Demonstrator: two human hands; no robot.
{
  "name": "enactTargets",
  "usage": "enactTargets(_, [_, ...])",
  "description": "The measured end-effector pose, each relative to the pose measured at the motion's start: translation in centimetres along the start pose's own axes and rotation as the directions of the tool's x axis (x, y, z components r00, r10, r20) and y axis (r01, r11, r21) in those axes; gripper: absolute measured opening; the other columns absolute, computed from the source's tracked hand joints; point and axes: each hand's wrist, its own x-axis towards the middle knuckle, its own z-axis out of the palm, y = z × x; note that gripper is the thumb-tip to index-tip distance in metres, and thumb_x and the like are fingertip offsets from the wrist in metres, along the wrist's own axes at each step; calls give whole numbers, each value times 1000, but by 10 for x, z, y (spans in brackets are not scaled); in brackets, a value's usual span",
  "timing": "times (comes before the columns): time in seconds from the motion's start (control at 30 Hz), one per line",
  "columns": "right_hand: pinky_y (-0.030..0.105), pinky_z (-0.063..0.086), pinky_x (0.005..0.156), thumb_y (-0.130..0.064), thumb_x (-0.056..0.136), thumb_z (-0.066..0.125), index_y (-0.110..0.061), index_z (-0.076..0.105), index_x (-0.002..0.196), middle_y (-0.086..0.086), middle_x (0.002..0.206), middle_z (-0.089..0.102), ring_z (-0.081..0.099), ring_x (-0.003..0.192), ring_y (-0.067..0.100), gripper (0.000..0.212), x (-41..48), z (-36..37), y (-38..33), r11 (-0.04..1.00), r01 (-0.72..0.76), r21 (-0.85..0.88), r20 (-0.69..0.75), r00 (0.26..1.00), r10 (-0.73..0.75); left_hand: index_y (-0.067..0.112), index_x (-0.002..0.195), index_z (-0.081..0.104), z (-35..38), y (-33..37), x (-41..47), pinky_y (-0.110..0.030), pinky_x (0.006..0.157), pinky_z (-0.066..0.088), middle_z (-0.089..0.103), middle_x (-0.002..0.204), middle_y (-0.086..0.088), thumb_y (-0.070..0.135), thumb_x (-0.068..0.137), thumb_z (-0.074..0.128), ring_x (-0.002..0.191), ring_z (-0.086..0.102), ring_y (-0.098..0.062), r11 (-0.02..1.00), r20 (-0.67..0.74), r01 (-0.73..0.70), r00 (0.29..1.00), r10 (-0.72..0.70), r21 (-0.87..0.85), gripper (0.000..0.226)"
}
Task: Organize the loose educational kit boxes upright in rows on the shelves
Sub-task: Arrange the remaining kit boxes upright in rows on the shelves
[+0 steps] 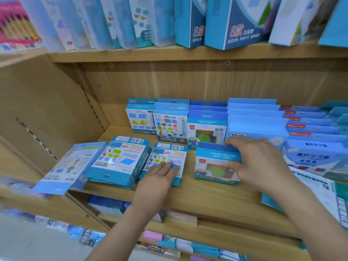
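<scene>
Right hand [259, 161]: fingers [232, 143] clasp upright box [212, 161] on shelf [216, 200]. Left hand [158, 178] flat, fingers straight, on face-down box [169, 153] at 9 o'clock. Advice: push to 12 o'clock, flush against row [207, 129], kept vertical.

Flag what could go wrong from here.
The tilted box at far left overhangs the shelf edge; a nudge could tip it off. The upright box that the right hand grips has nothing in front of it; released, it might topple forward.
</scene>
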Motion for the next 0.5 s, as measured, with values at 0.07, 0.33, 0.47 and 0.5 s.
enactTargets(0.07, [32, 35, 87, -43, 82, 66, -33, 49, 127, -9, 126, 59, 54, 111, 23, 49, 8, -7, -4, 999, -2, 41, -25, 1000, 3, 19, 111, 70, 1, 1, 1, -34, 79, 58, 69, 115, -2, 4, 58, 71, 102, 68, -22, 998, -71, -36, 997, 40, 53, 56])
enactTargets(0.33, [36, 36, 77, -37, 78, 73, -27, 55, 120, 3, 115, 66, 54, 106, 33, 47, 57, -29, -18, 990, -10, 139, -159, 987, 32, 27, 107, 72, -1, 36, -33, -24, 72, 55, 70, 111, 8, 19, 68, 39, 98, 69, -14, 976, 8, -217, 976, 217, 31, 52])
enactTargets(0.47, [34, 33, 75, -35, 78, 73, -26, 56, 120, 5, 114, 66, 54, 108, 32, 46, 75, -24, -26, 994, 18, 109, -115, 993, -6, 36, 125, 58, -23, 49, -37, -23, 87, 50, 56, 132, 18, 50, 72, 62, 120, 53, -7, 980, 102, -169, 979, 179, -101, 55])
enactTargets(0.5, [35, 33, 78, -36, 79, 73, -26, 55, 122, 5, 115, 66, 54, 109, 32, 48, 78, -21, -27, 995, 19, 93, -95, 995, -10, 36, 135, 47, -27, 47, -34, -24, 99, 42, 45, 142, 20, 55, 76, 62, 130, 41, -6, 978, 141, -129, 978, 152, -166, 64])
